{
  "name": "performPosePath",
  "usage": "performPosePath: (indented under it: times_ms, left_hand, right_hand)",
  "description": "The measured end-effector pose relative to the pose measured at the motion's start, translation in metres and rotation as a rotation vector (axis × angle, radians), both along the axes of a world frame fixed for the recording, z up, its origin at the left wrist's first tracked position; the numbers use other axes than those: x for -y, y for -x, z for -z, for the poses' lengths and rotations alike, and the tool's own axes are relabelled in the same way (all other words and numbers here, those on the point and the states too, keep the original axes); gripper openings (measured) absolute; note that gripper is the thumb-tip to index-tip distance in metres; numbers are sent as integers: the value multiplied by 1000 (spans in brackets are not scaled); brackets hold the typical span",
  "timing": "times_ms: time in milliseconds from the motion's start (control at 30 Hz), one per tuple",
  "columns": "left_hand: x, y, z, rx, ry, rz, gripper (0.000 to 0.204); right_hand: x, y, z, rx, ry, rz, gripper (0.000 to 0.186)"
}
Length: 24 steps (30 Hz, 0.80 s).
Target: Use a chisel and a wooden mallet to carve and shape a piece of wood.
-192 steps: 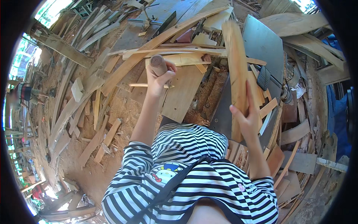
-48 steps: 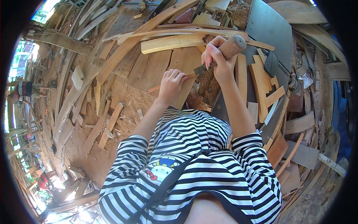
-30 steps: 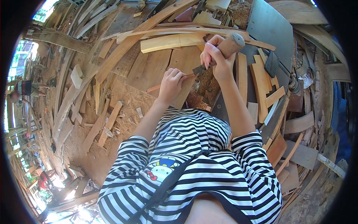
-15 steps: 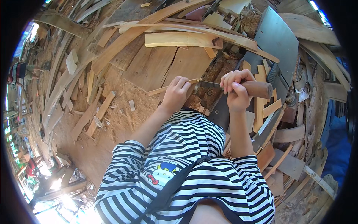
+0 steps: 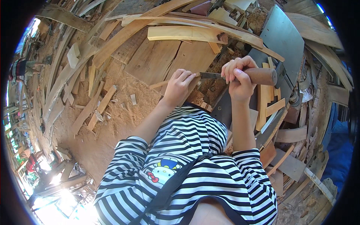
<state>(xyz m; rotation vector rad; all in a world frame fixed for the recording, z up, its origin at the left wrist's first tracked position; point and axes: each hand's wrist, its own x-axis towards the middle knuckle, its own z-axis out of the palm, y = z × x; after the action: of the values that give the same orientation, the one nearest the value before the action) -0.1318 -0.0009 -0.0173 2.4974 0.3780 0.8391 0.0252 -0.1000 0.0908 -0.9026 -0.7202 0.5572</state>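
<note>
Holding a bladed tool [image 5: 210, 75] at the wooden strip's [image 5: 159, 83] end.
Gripping the strip with left hand [image 5: 177, 88] near the board's [image 5: 195, 56] right edge, brown handle [image 5: 265, 76] (quite thick) with right hand [image 5: 239, 80].

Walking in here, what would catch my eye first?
Probably the striped shirt, filling the lower middle. Just above it, the right hand grips a wooden-handled chisel, its blade toward the thin strip in the left hand. A long plank slants across the upper left.
</note>
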Motion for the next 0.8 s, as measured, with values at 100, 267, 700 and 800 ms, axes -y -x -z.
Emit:
performPosePath:
  times_ms: [100, 267, 700, 800]
  left_hand:
    - [0, -1, 1, 1, 4, -4, 33]
    - [-8, -7, 7, -19, 10, -53, 31]
    - [-9, -11, 14, 2, 139, -86, 16]
    - [-12, -12, 8, 8, 180, -69, 19]
  right_hand:
    - [-2, -3, -3, 31, 51, -2, 11]
    - [-17, -11, -2, -18, 26, -5, 9]
    - [-53, -17, -7, -66, 75, 16, 10]
    - [-57, -12, -12, 11, 179, 20, 11]
